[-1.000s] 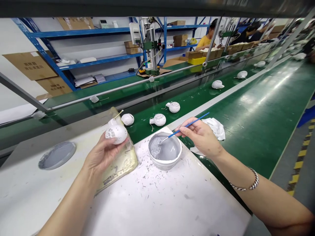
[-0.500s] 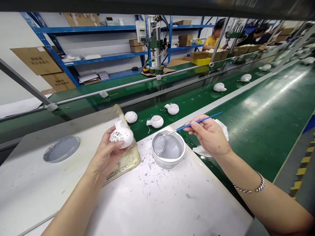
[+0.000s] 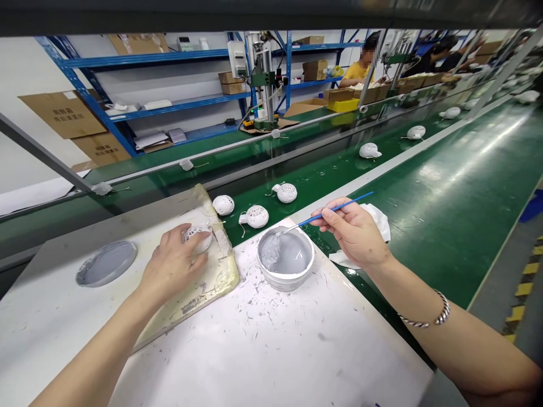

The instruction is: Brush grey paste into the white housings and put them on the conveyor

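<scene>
My left hand is closed over a white perforated ball-shaped part and presses it down on a yellowish foam pad. My right hand pinches a thin blue-handled brush, whose tip rests at the rim of a white tub of grey paste. The tub stands on the white board between my hands.
A grey-smeared lid lies at the left of the board. Three more white perforated parts sit on the green conveyor belt, others farther along. A white cloth lies behind my right hand. Co-workers sit at the far end, and blue shelving stands behind them.
My left hand has lowered the white part from in front of me onto the foam pad. The brush tip has lifted out of the paste to the tub's rim.
</scene>
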### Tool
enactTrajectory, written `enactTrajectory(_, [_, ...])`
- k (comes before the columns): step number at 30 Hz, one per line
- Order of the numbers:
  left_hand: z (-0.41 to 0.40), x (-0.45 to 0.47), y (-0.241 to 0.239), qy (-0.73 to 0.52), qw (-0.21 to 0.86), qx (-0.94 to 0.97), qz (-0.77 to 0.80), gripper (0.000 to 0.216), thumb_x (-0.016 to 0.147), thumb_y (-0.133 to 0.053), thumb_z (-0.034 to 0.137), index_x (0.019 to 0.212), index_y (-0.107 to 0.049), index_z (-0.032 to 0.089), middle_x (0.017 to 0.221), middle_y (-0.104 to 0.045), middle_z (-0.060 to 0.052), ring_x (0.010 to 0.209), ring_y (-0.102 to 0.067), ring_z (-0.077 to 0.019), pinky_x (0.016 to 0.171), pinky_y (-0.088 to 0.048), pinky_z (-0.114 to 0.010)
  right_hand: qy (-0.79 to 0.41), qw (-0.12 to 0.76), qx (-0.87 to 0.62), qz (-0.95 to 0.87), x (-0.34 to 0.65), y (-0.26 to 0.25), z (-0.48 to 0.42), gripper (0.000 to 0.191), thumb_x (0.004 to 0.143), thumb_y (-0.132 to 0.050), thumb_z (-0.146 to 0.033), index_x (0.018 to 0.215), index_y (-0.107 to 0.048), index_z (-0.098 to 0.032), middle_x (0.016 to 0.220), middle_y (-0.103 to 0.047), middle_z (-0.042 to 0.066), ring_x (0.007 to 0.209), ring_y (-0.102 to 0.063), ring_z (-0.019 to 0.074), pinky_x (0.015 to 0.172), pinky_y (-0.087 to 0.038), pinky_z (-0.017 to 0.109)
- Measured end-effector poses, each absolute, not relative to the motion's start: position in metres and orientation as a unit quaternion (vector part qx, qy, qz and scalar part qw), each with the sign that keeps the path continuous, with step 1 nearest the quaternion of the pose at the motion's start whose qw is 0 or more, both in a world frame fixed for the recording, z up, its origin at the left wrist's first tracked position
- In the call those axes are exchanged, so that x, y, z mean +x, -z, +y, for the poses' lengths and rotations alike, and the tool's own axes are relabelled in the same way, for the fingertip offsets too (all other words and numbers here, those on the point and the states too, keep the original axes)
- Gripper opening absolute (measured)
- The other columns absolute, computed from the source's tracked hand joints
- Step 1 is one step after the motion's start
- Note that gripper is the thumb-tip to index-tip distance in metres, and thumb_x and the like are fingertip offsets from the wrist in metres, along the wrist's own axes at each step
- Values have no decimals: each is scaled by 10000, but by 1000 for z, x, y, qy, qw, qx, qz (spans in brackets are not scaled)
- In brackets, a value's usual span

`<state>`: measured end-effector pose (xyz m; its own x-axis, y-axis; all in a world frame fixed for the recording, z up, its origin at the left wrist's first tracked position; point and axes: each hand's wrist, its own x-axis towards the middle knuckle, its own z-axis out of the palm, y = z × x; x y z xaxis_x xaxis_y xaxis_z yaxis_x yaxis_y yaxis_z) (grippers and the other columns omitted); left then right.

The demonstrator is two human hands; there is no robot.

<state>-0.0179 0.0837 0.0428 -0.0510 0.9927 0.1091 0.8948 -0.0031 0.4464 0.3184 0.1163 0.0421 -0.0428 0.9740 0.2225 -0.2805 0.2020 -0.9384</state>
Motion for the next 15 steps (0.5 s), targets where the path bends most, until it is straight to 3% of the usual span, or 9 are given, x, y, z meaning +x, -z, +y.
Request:
enactTrajectory(4, [106,-17,-47,-214,150,680,685,364,531,-729,173,882,-699,264,1261,-522,-143,1297,-288,-497,1054,-141,-679,-526,596,-354,-492,317,-42,116,287,732,-783,-392,797,-591,-190,790,-719,12,717,-696,120,587,-519,192])
enactTrajectory(7, [114,-24,-55,-247,207,656,682,308,537,-733,167,834,-704,240,1062,-575,-75,1225,-408,-440,1027,-308,-588,-522,599,-358,-491,318,-43,116,287,733,-781,-396,792,-591,-188,795,-717,12,715,-693,121,585,-518,198])
enactTrajectory(12, [87,-22,-68,-386,379,559,629,476,682,-725,358,1129,-577,291,1038,-601,-8,969,-614,-244,805,-537,-340,-521,594,-353,-502,320,-43,115,251,764,-760,-378,813,-602,-189,819,-723,18,739,-694,118,603,-514,192])
enactTrajectory(15, [62,2,-67,-508,506,417,558,522,644,-768,267,1117,-555,324,1070,-630,-12,883,-636,-194,739,-570,-300,-519,594,-348,-507,319,-41,115,242,769,-757,-377,813,-608,-191,830,-723,19,750,-694,116,610,-514,186])
